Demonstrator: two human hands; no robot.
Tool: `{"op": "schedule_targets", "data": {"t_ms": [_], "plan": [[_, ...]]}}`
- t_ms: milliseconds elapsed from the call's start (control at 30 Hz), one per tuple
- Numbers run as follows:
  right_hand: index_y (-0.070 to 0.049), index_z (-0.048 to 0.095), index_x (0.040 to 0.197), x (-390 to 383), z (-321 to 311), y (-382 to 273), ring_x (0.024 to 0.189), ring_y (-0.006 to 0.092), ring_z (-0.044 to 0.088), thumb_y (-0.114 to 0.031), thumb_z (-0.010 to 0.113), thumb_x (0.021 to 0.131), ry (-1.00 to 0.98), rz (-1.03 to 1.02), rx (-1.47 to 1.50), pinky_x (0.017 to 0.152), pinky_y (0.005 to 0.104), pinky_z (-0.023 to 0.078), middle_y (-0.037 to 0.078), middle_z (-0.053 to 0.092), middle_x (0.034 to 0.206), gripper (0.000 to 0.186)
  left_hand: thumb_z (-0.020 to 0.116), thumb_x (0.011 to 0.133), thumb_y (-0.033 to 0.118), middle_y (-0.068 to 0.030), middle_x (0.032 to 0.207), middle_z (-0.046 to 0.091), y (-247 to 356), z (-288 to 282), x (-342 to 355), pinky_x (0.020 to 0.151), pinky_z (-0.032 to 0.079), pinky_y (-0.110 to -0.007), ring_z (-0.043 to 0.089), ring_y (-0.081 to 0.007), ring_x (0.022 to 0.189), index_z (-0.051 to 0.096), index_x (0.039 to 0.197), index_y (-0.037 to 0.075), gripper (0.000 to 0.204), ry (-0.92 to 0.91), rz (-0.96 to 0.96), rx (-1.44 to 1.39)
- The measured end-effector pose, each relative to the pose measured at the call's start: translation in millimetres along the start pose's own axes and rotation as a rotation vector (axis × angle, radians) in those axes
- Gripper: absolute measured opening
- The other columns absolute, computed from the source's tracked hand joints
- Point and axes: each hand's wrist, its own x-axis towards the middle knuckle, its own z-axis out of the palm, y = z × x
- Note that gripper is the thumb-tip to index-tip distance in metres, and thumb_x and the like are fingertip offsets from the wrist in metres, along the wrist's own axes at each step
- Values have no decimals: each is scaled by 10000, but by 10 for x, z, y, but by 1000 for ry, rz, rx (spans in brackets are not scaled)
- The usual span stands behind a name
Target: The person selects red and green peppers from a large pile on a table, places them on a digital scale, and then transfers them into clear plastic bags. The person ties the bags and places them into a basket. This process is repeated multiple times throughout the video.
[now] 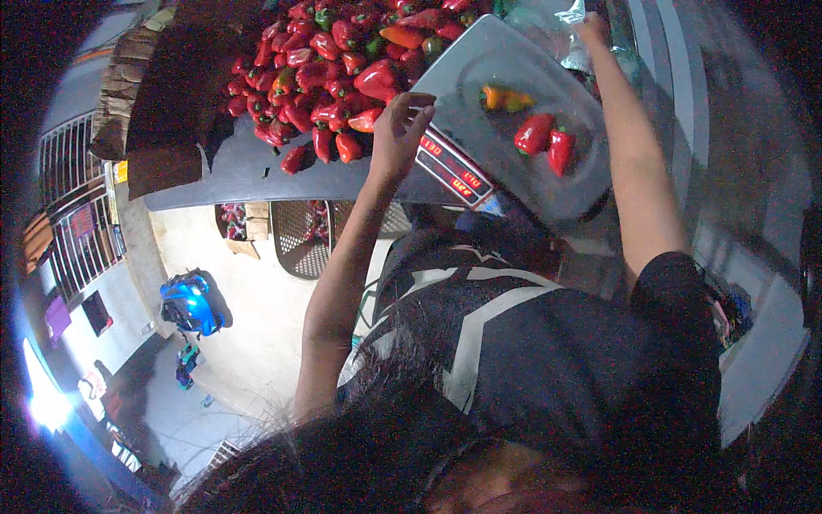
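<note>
My left hand (399,135) is held over the near edge of the pepper pile, beside the scale. Its fingers are loosely bent and apart, with nothing visible in them. Stretched out to the far right, my right hand (592,31) is closed on thin, shiny, see-through plastic bags (577,53). Between my arms stands a digital scale (454,171) with a lit red display, carrying a clear plastic tray (479,56). Inside the tray lie an orange-yellow pepper (505,98) and two red peppers (534,134). A large heap of mostly red peppers (330,73) covers the table to the left.
The dark table's edge (257,190) runs in front of me. Brown cardboard (163,103) lies at its left end. Below are a perforated crate (300,244) and a box of peppers (231,221). A blue backpack-like item (193,304) rests on the pale floor.
</note>
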Motion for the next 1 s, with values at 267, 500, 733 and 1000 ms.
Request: {"op": "schedule_targets", "data": {"t_ms": [267, 500, 733, 1000], "plan": [[-74, 624, 788, 26, -619, -443, 600, 349, 533, -337, 630, 801, 40, -111, 166, 569, 419, 405, 153, 565, 634, 263, 597, 844, 116, -87, 956, 638, 9, 92, 26, 738, 472, -294, 603, -163, 811, 612, 1003, 23, 184, 13, 56, -37], [-41, 628, 871, 22, -1672, -1403, 694, 79, 494, -284, 659, 826, -119, -36, 736, 631, 239, 393, -26, 563, 750, 249, 606, 834, 107, -98, 959, 627, 203, 59, 242, 725, 472, -304, 598, -184, 814, 611, 1005, 16, 194, 20, 133, -12], [-13, 637, 945, -413, -2366, -2765, 719, 114, 527, -230, 617, 863, -338, -90, 1010, 689, 269, 435, 21, 618, 808, 233, 620, 846, 166, -119, 992, 615, 571, 66, 382, 743, 489, -326, 612, -231, 873, 553, 1087, 21, 289, 212, 210, -184], [-14, 621, 980, -1257, -2626, -3896, 826, 142, 593, -180, 652, 827, -469, -267, 991, 768, 297, 460, 49, 654, 895, 227, 611, 879, 197, -33, 768, 595, 667, -94, 382, 638, 454, -253, 554, -94, 700, 564, 943, -4, 216, 185, 174, -702]]}}
